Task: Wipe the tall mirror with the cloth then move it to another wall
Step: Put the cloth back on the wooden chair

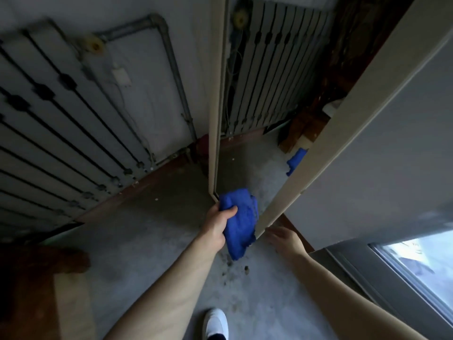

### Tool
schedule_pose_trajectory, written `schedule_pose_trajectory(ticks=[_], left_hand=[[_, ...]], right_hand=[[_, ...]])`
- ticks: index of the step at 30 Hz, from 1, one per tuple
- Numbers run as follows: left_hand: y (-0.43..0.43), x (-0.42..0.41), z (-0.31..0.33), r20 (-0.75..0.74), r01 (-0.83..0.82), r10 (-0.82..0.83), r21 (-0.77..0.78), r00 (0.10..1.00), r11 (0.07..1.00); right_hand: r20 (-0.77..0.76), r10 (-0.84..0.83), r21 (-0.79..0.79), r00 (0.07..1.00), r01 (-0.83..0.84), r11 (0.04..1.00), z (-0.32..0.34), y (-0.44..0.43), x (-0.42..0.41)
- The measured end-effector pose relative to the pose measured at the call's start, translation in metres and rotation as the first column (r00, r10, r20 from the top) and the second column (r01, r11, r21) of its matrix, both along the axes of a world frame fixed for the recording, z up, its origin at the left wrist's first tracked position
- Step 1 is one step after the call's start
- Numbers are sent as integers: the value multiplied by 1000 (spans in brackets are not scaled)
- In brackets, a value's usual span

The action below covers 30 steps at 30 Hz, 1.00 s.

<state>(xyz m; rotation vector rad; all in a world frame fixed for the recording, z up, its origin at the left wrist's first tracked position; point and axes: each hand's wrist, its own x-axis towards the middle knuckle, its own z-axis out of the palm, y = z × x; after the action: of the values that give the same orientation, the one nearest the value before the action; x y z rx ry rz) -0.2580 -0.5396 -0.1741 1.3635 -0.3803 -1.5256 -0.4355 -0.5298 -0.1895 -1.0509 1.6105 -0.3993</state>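
The tall mirror (252, 133) has a cream frame and stands on the grey floor, leaning toward the wall at right. Its glass reflects the radiator and floor. My left hand (217, 223) is shut on a blue cloth (241, 224), which hangs against the mirror's bottom edge. A blue reflection of the cloth shows higher in the glass. My right hand (284, 239) reaches under the lower right corner of the frame, fingers spread and blurred; whether it touches the frame I cannot tell.
A white radiator (61, 133) with pipes (169, 57) lines the wall at left. A window (421, 268) sits low at right. My white shoe (217, 323) is on the floor, with dirt specks (235, 266) ahead of it. A brown object (36, 278) lies at lower left.
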Motion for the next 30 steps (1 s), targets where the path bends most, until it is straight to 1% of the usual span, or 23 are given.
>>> schedule_pose_trajectory(ticks=[3, 7, 9, 12, 14, 16, 18, 20, 22, 24, 26, 28, 30], left_hand=[[18, 5, 54, 22, -66, 66, 9, 998, 998], [46, 14, 121, 53, -121, 118, 40, 992, 992], [65, 21, 152, 59, -146, 144, 22, 988, 989], [88, 31, 179, 69, -170, 171, -12, 983, 985], [110, 40, 196, 75, -221, 223, -40, 972, 974], [132, 48, 211, 100, -284, 286, -32, 953, 958], [155, 58, 221, 138, -336, 334, -10, 932, 942], [180, 69, 229, 213, -355, 344, 15, 914, 935], [210, 83, 236, 308, -379, 345, 57, 887, 924], [241, 97, 238, 378, -445, 387, 76, 841, 892], [272, 114, 244, 478, -536, 447, 59, 756, 842], [304, 132, 252, 573, -620, 464, 100, 675, 778], [337, 150, 255, 615, -666, 468, 128, 634, 735]], right_hand=[[60, -14, -5, 998, 14, 1000, 46, 7, 4], [95, 18, -50, 995, -13, 999, 111, 17, 14], [99, 49, -75, 994, -42, 996, 145, 24, 19], [142, 83, -125, 986, -65, 990, 177, 30, 32], [186, 126, -153, 974, -98, 983, 199, 42, 45], [211, 194, -169, 958, -160, 973, 217, 56, 59], [224, 269, -172, 937, -233, 957, 232, 71, 72], [233, 314, -175, 920, -278, 944, 241, 85, 84], [215, 366, -181, 905, -332, 926, 247, 99, 98], [206, 405, -177, 891, -373, 911, 250, 113, 115], [204, 453, -176, 868, -422, 889, 253, 130, 138], [215, 524, -164, 824, -498, 851, 261, 152, 167], [230, 585, -151, 778, -565, 811, 271, 179, 196]])
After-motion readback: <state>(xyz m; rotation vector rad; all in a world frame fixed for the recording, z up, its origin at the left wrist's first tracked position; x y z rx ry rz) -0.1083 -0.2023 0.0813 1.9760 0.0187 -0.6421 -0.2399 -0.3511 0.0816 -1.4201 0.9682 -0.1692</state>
